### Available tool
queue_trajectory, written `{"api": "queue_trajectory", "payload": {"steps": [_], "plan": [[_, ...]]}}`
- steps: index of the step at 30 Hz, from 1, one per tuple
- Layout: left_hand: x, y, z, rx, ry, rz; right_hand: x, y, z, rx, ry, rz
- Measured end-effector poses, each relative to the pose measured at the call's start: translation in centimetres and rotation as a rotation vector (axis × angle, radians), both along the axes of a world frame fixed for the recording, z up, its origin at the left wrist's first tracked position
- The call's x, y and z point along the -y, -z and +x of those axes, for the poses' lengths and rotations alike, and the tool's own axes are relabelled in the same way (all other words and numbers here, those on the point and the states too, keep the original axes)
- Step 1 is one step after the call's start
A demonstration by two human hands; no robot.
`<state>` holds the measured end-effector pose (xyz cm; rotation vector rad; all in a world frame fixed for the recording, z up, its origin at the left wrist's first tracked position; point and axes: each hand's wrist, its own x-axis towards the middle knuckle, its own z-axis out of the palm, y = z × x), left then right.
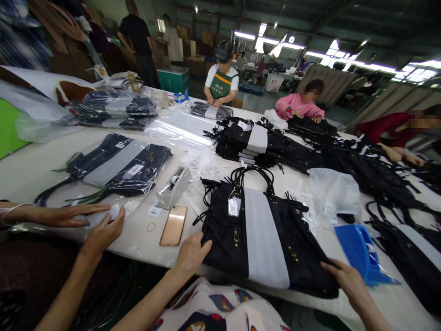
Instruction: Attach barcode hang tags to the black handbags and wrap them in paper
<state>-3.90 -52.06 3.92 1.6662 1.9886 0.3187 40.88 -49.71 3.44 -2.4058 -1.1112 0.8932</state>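
A black handbag (227, 239) with a wide white paper band (263, 239) and a hang tag (233, 207) lies flat at the near table edge. My left hand (191, 253) is closed over the bag's lower left edge, thumb pointing toward the bag. At the bag's lower right corner my right hand (344, 278) grips it with the thumb on top. The bag's looped handles (253, 177) point away from me.
A co-worker's two hands (99, 230) press a clear sleeve at left. A gold phone (174, 225), tape dispenser (172, 188), bagged handbags (117, 168), a blue packet (360, 253), a clear bag (332, 191) and a black bag pile (275, 142) lie around. Several people work across the table.
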Motion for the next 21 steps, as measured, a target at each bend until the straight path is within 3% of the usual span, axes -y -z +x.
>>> {"api": "queue_trajectory", "payload": {"steps": [3, 5, 7, 10, 12, 14, 18, 21], "plan": [[3.1, 4.0, 0.2, -0.143, 0.067, -0.048, 2.5, 3.1, -1.4, 0.257, -0.136, -0.115], [3.9, 5.4, 0.3, -0.262, 0.058, 0.115, 2.9, 3.5, -3.3, 0.564, -0.214, 0.015], [3.7, 5.6, 0.5, -0.35, 0.13, 0.375, 2.7, 3.0, -6.0, 0.773, -0.329, 0.27], [2.9, 5.3, 0.6, -0.361, 0.479, 0.583, 2.2, 2.8, -10.6, 0.791, -0.665, 0.601], [2.5, 5.9, 0.4, -0.311, 0.677, 0.565, 2.4, 4.3, -13.2, 0.78, -0.937, 0.676], [2.6, 7.5, -0.2, -0.262, 0.767, 0.51, 3.1, 6.9, -14.9, 0.801, -1.136, 0.67], [3.7, 11.6, -1.6, -0.225, 0.845, 0.512, 5.0, 11.9, -15.5, 0.82, -1.213, 0.629], [4.3, 13.9, -2.1, -0.229, 0.837, 0.592, 5.7, 13.2, -15.1, 0.788, -1.175, 0.621]]}}
